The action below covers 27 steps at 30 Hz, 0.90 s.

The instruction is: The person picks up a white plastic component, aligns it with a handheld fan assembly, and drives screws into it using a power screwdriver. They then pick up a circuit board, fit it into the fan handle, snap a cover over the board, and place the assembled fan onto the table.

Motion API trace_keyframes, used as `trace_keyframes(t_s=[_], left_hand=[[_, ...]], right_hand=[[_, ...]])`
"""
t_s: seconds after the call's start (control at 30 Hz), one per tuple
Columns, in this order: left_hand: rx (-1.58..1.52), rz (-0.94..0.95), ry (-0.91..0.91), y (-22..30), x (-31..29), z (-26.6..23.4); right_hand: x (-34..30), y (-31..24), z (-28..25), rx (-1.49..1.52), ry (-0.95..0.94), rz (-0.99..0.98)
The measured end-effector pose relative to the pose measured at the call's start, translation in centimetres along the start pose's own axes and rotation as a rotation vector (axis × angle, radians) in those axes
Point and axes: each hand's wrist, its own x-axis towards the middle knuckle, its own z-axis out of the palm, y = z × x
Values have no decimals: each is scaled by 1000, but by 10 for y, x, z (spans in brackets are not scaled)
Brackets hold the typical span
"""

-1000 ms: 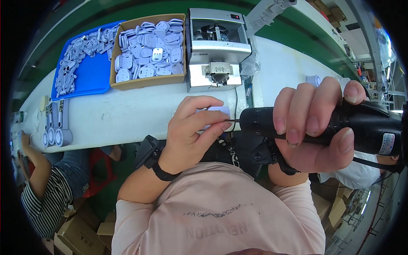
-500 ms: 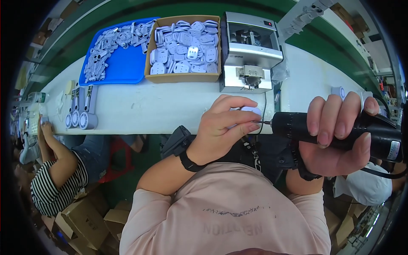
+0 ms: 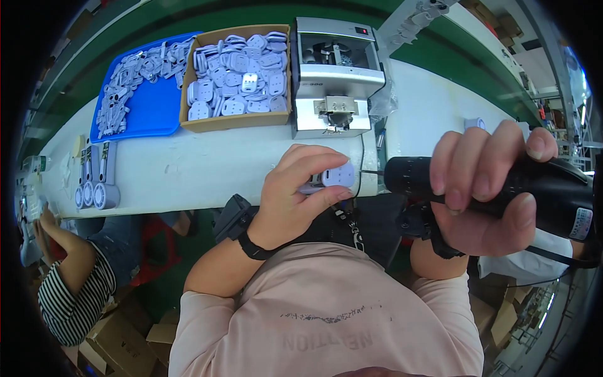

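Note:
My left hand grips a small pale lavender plastic part between thumb and fingers, above the table's near edge. Rounded corners and small holes show on its face. Wrapped in my right hand is a black electric screwdriver, lying level with its bit pointing left at the part. A short gap separates the bit's tip from the part. From the screwdriver's rear a black cord runs off at the right.
Beyond my hands stand a silver screw feeder, a cardboard box heaped with lavender covers, and a blue tray of lavender pieces. Several round-headed handle assemblies lie at left. A person in a striped top sits at far left.
The screwdriver bit has come away from the part. My left hand has turned the part, so its holed face now shows. The whole view has shifted, with table items appearing further left.

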Motion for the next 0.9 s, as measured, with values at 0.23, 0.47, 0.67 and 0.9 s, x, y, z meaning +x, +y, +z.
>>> trace_keyframes(t_s=[0.23, 0.47, 0.67, 0.9], left_hand=[[-4, -38, 23, 3, 2, 3], [53, 48, 9, 2, 8, 1], [78, 187, 18, -3, 12, 4], [89, 201, -10, -7, 17, 6]], right_hand=[[-1, 7, 6, -47, 10, 77], [1, 14, 10, -79, -14, 113], [2, 7, 11, -90, -17, 179], [7, 9, 8, -120, -102, 187]])
